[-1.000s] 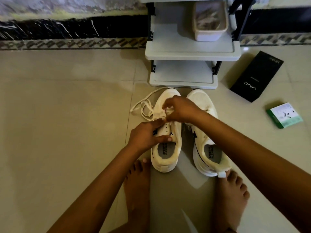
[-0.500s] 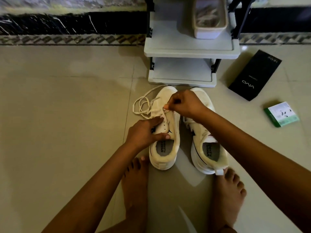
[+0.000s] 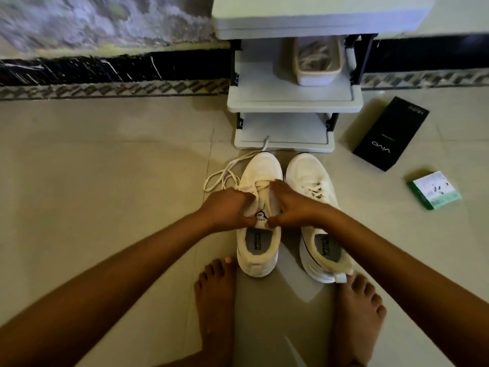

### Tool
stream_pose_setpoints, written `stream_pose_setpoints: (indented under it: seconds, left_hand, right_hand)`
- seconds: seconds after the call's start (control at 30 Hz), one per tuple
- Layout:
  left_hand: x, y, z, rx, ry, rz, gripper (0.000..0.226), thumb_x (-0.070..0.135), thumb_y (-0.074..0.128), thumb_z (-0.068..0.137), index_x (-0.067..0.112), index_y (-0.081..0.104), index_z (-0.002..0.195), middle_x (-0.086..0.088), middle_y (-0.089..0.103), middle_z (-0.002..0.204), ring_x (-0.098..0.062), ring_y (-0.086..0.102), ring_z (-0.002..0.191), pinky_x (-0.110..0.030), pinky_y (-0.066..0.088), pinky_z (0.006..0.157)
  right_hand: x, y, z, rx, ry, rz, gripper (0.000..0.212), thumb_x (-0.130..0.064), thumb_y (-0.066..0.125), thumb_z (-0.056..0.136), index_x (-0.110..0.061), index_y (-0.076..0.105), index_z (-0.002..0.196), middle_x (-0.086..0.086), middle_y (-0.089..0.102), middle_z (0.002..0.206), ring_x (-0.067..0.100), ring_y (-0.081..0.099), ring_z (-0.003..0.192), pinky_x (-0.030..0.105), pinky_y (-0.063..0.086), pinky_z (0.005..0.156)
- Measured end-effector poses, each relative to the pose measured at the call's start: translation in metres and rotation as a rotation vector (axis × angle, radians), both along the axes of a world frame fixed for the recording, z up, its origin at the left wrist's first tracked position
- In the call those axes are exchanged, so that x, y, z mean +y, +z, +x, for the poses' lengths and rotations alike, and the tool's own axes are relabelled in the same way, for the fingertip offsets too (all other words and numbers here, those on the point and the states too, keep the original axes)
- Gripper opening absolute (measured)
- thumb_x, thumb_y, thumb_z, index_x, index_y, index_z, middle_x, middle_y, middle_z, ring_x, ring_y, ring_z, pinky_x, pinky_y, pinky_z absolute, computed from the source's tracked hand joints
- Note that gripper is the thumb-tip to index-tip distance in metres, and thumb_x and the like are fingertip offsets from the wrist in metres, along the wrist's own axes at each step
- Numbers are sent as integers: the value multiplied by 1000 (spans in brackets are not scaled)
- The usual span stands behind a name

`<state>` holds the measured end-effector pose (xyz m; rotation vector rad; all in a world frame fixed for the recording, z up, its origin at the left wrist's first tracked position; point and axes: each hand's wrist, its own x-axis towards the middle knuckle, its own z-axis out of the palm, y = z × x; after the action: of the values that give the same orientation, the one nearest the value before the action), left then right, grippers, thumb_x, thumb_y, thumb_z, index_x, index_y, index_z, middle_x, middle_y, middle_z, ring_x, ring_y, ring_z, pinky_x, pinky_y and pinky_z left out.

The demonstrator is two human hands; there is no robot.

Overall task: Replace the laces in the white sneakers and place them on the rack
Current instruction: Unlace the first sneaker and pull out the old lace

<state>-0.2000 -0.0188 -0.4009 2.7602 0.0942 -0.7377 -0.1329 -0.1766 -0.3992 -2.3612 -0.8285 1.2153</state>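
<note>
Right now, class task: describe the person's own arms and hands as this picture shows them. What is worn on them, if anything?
Both arms are bare as far up as the picture shows; no sleeve shows. The left hand and right hand wear no gloves, and no ring, watch or bracelet can be seen. The feet are bare too. The picture is slightly blurred, so very small details cannot be ruled out.

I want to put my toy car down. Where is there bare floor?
Bare floor lies left of the left sneaker. The rack, right sneaker, black box and green box crowd the right.
</note>
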Motion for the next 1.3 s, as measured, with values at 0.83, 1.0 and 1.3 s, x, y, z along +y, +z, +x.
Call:
stream_pose_setpoints:
  seconds: [0.83, 1.0, 1.3]
  left_hand:
    - [-22, -21, 19, -161, 176, 68, 50, 26, 58, 85, 20, 41, 131, -11, 44, 127, -33, 58, 102, -40, 48, 75]
    - [-20, -20, 20, -103, 180, 64, 49, 31, 59, 84, 25, 46, 131, -10, 42, 128, -32, 56, 108, -40, 48, 83]
    - [-17, -5, 35, 2, 580, -587, 11, 8, 61, 85, 14, 64, 94, -2, 59, 93, -19, 53, 93, -26, 41, 79]
  right_hand:
    - [-3, -53, -43, -438, -4, -49, 101, -71, -3, 72, -5, -17, 146, 15, -14, 157, 23, -6, 146, 31, 0, 117]
    - [-1, -52, -44, -461, -1, -62, 96, -67, 3, 77, -4, -15, 147, 16, -14, 156, 24, -6, 146, 32, 0, 117]
    - [-1, -58, -47, -496, 29, -62, 102, -68, -12, 66, -5, -18, 146, 16, -15, 156, 25, -6, 146, 33, -2, 117]
